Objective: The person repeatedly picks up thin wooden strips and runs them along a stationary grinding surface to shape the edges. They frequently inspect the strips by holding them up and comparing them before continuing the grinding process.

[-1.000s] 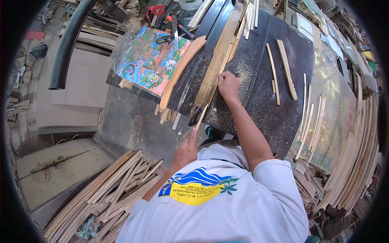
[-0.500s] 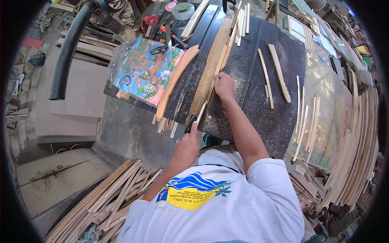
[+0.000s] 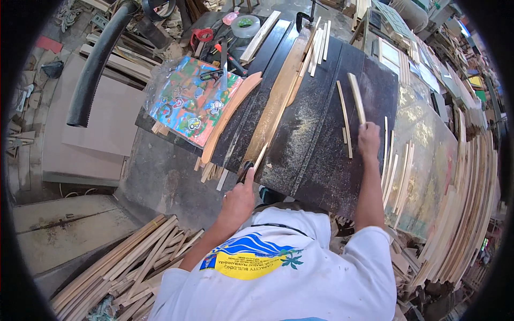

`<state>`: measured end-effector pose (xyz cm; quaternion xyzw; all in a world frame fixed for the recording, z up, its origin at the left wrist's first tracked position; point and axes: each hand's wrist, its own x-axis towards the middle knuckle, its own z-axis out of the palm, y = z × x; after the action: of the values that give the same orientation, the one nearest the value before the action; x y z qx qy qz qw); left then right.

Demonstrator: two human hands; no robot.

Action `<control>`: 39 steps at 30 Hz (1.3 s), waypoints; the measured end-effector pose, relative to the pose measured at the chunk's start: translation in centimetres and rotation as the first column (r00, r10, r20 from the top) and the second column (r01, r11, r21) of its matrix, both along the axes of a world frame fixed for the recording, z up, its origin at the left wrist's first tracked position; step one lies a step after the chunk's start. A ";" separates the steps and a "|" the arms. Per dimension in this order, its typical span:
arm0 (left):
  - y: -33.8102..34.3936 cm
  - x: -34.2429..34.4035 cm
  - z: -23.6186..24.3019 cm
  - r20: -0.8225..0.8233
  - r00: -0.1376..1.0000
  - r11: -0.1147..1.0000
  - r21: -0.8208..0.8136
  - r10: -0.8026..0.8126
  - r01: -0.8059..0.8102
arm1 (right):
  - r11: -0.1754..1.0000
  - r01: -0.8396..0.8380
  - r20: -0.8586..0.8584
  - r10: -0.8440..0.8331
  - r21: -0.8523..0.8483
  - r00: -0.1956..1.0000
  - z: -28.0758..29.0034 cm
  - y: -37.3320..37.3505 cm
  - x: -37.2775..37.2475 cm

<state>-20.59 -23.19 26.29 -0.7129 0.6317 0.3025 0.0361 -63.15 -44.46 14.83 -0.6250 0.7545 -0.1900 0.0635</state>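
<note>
My right hand (image 3: 369,142) is closed around the near end of a shaped wooden piece (image 3: 355,97) at the right of the dark work table (image 3: 316,139). My left hand (image 3: 238,197) grips a dark, rounded, handle-like thing (image 3: 244,172) by the near end of a long wooden board (image 3: 278,96); its kind is partly hidden. One of its fingers points up beside a thin wooden strip (image 3: 261,157) along the board. A curved wooden piece (image 3: 235,112) lies to the left. A black clamp (image 3: 303,20) stands at the board's far end.
A hand saw (image 3: 224,72) lies on a colourful printed sheet (image 3: 184,96) at the left. Loose strips (image 3: 344,115) rest near my right hand. Sawdust covers parts of the table. A black hose (image 3: 88,80) hangs at upper left; piled offcuts (image 3: 118,267) lie below left.
My right hand has left the strip on the board, moved right and taken hold of the shaped wooden piece. My left hand stays at the board's near end.
</note>
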 end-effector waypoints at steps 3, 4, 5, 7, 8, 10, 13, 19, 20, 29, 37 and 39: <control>0.0 -0.1 0.3 -0.011 1.000 1.000 0.009 0.014 -0.014 | 0.977 -0.093 0.267 0.039 0.194 0.963 4.0 4.1 7.4; 0.0 -0.1 0.5 -0.015 1.000 1.000 0.015 0.017 -0.017 | 0.977 -0.203 0.305 0.175 0.061 0.936 4.0 5.9 9.3; -0.1 -0.1 0.7 -0.018 1.000 1.000 0.022 0.016 -0.016 | 0.951 -0.298 0.325 0.306 -0.076 0.895 4.1 7.5 10.9; -0.3 0.0 0.5 -0.011 1.000 1.000 0.029 0.010 -0.009 | 0.922 -0.377 0.322 0.332 0.086 0.886 4.6 9.1 12.7; -0.3 0.0 0.4 -0.008 1.000 0.999 0.032 0.005 -0.005 | 0.918 -0.386 0.301 0.344 0.091 0.889 4.3 9.5 13.3; -0.4 0.1 0.2 -0.008 1.000 1.000 0.017 -0.004 0.004 | 0.918 -0.378 0.306 0.328 0.118 0.894 4.8 9.7 14.5; -0.7 -0.1 0.2 -0.015 1.000 1.000 0.018 0.010 -0.010 | 0.918 -0.380 0.327 0.326 0.117 0.887 4.3 9.2 14.7; -3.1 -1.1 -0.1 -0.015 1.000 1.000 -0.026 -0.018 0.018 | 0.918 -0.372 0.353 0.306 0.137 0.884 5.0 6.2 14.7; -3.7 -1.2 -0.1 -0.006 1.000 0.999 -0.028 -0.030 0.029 | 0.919 -0.374 0.362 0.310 0.122 0.879 5.0 5.7 14.7; -5.8 -1.8 -1.2 -0.013 0.999 0.994 -0.096 -0.052 0.051 | 0.903 -0.404 0.447 0.304 0.147 0.841 6.0 6.7 14.5; -9.8 -3.5 -0.7 -0.009 0.997 0.984 -0.160 -0.076 0.073 | 0.926 -0.359 0.424 0.281 0.115 0.861 5.6 3.8 13.9; -10.5 -4.0 -0.7 0.010 0.997 0.984 -0.158 -0.081 0.082 | 0.926 -0.362 0.429 0.285 0.110 0.857 5.5 3.0 13.8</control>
<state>-24.58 -33.67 25.60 -0.6875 0.6824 0.2482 -0.0072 -49.37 -41.43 20.28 -0.6814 0.6229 -0.2304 0.3076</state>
